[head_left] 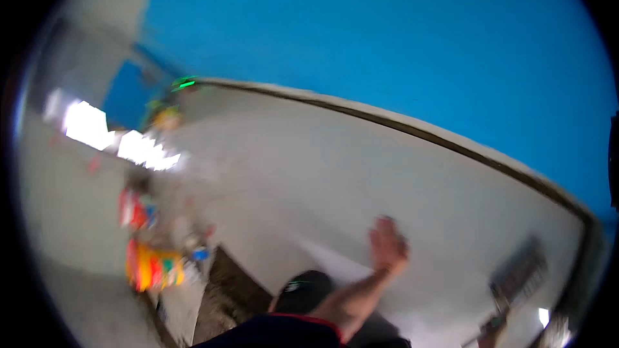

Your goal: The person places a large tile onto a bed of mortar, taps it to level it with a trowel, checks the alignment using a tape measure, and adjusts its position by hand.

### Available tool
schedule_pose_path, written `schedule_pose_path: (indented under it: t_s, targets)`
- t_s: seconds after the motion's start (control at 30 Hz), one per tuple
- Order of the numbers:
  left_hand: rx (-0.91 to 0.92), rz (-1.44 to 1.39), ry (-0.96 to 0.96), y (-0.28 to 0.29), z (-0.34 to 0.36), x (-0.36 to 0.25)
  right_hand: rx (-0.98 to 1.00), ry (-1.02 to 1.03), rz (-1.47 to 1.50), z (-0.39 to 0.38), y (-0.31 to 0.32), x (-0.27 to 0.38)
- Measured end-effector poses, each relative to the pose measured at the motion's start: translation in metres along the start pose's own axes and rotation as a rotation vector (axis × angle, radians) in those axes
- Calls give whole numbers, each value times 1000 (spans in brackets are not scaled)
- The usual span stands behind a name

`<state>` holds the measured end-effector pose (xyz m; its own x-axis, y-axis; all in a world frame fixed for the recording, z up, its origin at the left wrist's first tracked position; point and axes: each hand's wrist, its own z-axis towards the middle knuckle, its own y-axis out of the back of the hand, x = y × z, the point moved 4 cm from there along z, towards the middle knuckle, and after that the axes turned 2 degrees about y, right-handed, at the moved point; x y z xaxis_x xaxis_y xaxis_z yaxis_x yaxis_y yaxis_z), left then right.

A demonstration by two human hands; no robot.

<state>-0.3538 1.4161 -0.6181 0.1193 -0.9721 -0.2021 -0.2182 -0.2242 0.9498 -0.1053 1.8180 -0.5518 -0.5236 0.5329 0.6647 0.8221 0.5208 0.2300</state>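
My left hand [388, 245] is raised in front of a broad pale grey surface [303, 154], its forearm coming from a dark, red-edged sleeve at the bottom. Its blurred fingers are extended, and I see nothing held in them; whether it touches the surface is unclear. Just left of the forearm is a black rounded shape [303, 293] with a small light mark, too unclear to name. My right hand is not visible.
Above runs a blue surface [387, 38] along a dark-edged strip, with green light lines [186, 84] near its left end. Blurred colourful bags [155, 264], bright openings [87, 125] and a dark brown patch [229, 283] lie left. A blurred grey tool-like object [519, 270] is at right.
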Motion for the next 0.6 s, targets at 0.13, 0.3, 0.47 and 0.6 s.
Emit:
schedule_pose_path:
  t_s: [0.13,0.3,0.47,0.6]
  targets:
    - [-217,-86,-127,-4,16,-2,-164,171,-221,-35,9,76]
    - [-322,148,-19,-4,37,22,-233,471,-118,-126,43,195]
    - [-311,181,-46,-11,32,18,-484,875,112,-114,61,162]
    - [-293,233,-24,-11,25,16,-374,217,-328,6,-27,82]
